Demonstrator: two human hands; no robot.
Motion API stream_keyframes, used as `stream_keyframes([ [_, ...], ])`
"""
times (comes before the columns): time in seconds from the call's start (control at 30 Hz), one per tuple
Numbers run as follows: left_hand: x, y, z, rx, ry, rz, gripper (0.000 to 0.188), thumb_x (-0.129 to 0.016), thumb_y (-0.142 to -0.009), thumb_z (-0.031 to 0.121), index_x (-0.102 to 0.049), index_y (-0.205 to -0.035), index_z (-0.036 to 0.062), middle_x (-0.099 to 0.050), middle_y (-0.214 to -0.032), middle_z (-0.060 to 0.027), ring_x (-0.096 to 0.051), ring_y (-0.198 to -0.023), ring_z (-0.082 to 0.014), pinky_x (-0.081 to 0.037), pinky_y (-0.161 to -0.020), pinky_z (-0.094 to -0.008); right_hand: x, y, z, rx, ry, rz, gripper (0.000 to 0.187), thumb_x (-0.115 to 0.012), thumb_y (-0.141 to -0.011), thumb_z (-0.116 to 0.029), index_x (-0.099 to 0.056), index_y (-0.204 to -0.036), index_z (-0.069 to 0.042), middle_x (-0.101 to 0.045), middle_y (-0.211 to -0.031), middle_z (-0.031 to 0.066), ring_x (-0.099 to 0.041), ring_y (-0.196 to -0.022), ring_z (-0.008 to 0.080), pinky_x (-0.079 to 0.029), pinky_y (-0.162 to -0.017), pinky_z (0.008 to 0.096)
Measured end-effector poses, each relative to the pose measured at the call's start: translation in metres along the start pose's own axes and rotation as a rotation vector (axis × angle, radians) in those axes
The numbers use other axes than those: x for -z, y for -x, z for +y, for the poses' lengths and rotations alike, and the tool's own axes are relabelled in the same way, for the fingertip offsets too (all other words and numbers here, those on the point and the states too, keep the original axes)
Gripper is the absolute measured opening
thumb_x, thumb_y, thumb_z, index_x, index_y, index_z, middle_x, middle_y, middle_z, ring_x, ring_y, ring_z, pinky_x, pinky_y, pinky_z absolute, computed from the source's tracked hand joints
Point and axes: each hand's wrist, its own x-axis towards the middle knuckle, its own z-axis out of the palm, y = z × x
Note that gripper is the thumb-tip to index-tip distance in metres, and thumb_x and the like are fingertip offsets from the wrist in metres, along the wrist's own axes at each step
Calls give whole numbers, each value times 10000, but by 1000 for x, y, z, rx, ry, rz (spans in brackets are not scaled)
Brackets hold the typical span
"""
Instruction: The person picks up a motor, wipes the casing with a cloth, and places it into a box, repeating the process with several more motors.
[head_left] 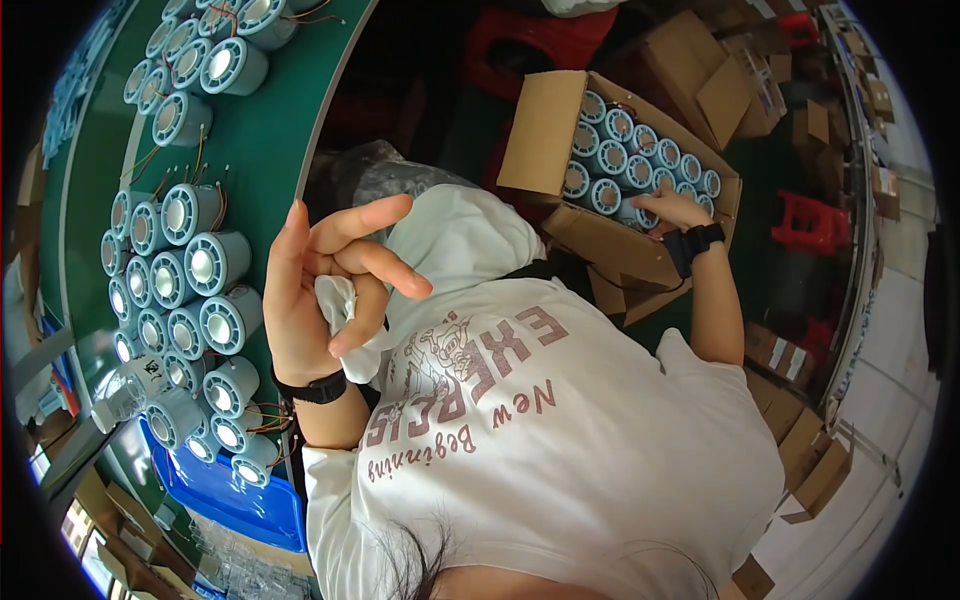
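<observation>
My left hand point(335, 285) is raised beside the green workbench, with some fingers stretched out and others curled round a crumpled white cloth point(338, 298). To the right, my right hand point(676, 212) reaches into an open cardboard box point(543, 132). Its fingers close on a light-blue cylindrical motor point(628, 212) at the near side of the box; the hand covers part of it. Rows of similar motors point(612, 157) stand in the box with their round ends up. Dark bands circle both wrists.
More light-blue motors point(215, 262) with thin coloured wires lie in groups on the green workbench point(275, 135) at left. A blue tray point(225, 490) sits at its lower end. Red stools point(808, 222) and other cardboard boxes point(690, 75) stand around the floor.
</observation>
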Motion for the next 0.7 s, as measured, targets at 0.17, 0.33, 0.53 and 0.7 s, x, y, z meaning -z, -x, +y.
stream_keyframes([
  [0.17, 1, 3, -3, -20, 28, 17, 668, -143, -1028, 392, -518, -1243, -118, -677, -846, -276, -296, -282, -69, -266, -304, -176, -8, -19, 7, -13, -5, -219, 713, -634, -846, -549, -493, -1138, 85, -605, -844, 98, -632, -628, 151, -518, -520, 248],
  [0.33, 8, 4, 2, -34, 25, 52, 641, -160, -1031, 378, -487, -1272, -118, -674, -851, -275, -329, -279, -79, -273, -305, -182, -7, -21, 3, -7, -82, -155, 692, -578, -870, -587, -546, -1079, 72, -635, -777, 115, -645, -599, 174, -521, -520, 261],
  [0.53, 11, 7, 24, 62, -83, 95, 562, -241, -1035, 371, -563, -1238, -41, -695, -886, -215, -323, -318, -78, -271, -348, -185, 4, -36, 0, 112, 153, -93, 532, -544, -894, -501, -692, -836, 7, -639, -598, 138, -631, -527, 219, -471, -483, 350],
  [0.7, 6, 39, 27, -10, -71, 151, 510, -309, -1034, 353, -546, -1250, -44, -695, -909, -207, -335, -328, -73, -260, -339, -191, -10, -53, -12, 92, 287, -126, 542, -541, -912, -492, -659, -793, 23, -631, -606, 180, -639, -516, 273, -476, -451, 396],
])
